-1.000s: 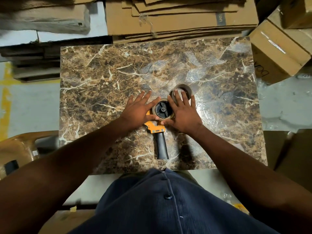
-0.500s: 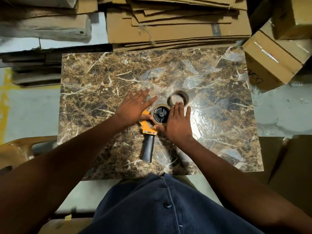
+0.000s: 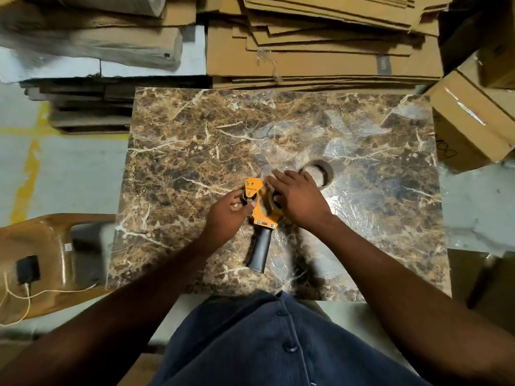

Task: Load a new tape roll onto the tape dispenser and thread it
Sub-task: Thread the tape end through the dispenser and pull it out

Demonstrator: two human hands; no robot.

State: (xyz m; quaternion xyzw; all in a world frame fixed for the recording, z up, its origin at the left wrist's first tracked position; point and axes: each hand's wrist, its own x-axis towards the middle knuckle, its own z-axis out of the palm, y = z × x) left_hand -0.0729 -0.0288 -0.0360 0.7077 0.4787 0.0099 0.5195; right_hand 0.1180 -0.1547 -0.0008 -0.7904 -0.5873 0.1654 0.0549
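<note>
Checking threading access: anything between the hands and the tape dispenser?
Nothing visible. The left hand is at the tape dispenser head, and the right hand lies over the roll side. The empty cardboard core sits behind.

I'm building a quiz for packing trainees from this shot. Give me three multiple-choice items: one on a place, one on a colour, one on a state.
1. Where is the empty cardboard core?
A. beyond the right hand
B. on the chair
C. on the handle

2. What colour is the tape dispenser frame?
A. blue
B. orange
C. white

3. What is the left hand doing?
A. lying flat on the table
B. pinching at the dispenser's front end
C. gripping the handle

Answers: 1 A, the core lies on the marble just past the fingers. 2 B, orange plate. 3 B, fingers closed there; handle free.
</note>
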